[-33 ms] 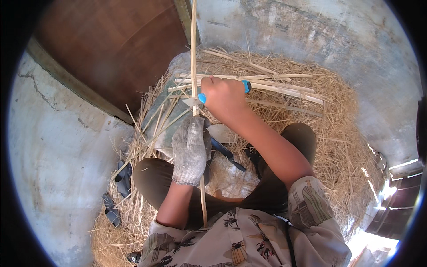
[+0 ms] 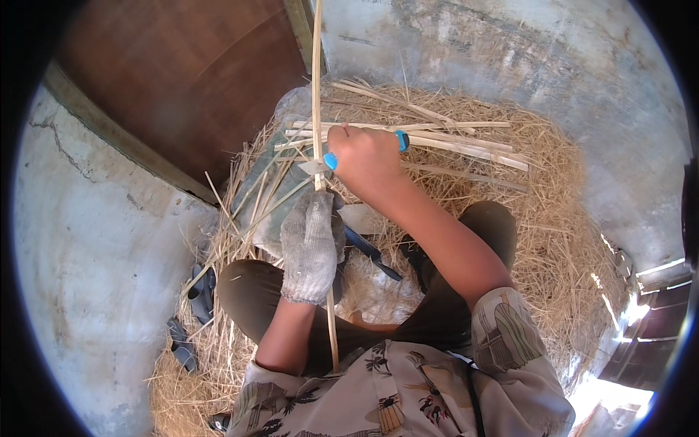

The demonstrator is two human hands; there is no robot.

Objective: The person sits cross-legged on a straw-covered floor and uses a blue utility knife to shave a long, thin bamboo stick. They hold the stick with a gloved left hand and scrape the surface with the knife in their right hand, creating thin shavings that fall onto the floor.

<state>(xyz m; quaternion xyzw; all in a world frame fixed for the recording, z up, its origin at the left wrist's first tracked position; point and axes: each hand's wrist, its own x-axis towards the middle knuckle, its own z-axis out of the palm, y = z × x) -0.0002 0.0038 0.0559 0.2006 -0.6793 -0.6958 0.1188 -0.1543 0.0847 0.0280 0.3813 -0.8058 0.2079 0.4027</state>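
A long, pale bamboo strip (image 2: 317,87) stretches from the top of the head view down to my lap. My left hand (image 2: 309,247), in a grey knitted glove, is closed around it, and the strip comes out again below the wrist. My bare right hand (image 2: 364,156) grips a knife (image 2: 314,167) by its blue handle, which shows at both sides of the fist. Just beyond the gloved fingers, the short blade lies across the strip and touches it. The handle's middle is hidden in my fist.
Several split strips (image 2: 473,149) lie beyond my hands on a heap of thin shavings (image 2: 539,189). A dark-handled tool (image 2: 373,253) rests between my legs. Dark sandals (image 2: 182,346) sit at the left. A brown door (image 2: 182,80) and worn walls (image 2: 510,58) close in the space.
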